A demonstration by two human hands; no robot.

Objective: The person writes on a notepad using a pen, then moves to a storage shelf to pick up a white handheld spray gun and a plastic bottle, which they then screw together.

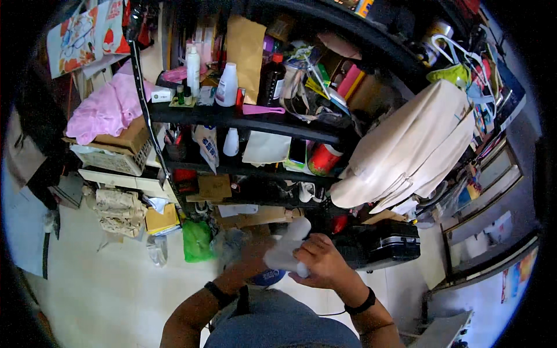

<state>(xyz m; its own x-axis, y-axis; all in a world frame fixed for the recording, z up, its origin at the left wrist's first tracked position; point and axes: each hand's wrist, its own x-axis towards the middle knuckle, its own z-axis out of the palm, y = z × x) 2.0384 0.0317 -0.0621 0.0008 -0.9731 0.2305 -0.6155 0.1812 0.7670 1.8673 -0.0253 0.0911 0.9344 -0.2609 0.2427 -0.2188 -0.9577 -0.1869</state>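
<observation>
A whitish, smooth object, bottle-like in outline [282, 254], is in front of my body, with a long rounded end pointing up and away. Its exact kind I cannot make out. My right hand [320, 262] is closed around its right side, fingers bent over it and the thumb below. On the other side, my left hand [253, 258] is close against the object but smeared by motion, so its fingers cannot be told. A dark band circles each wrist. Below the object, part of a round blue thing [268, 277] shows between my forearms.
Black shelves [313, 129] ahead hold a white bottle [227, 85], a dark bottle with a red cap [274, 78] and a red tin [324, 159]. Beige cloth [409, 148] hangs at right above a black case [390, 243]. A green bag [198, 240] lies on the floor.
</observation>
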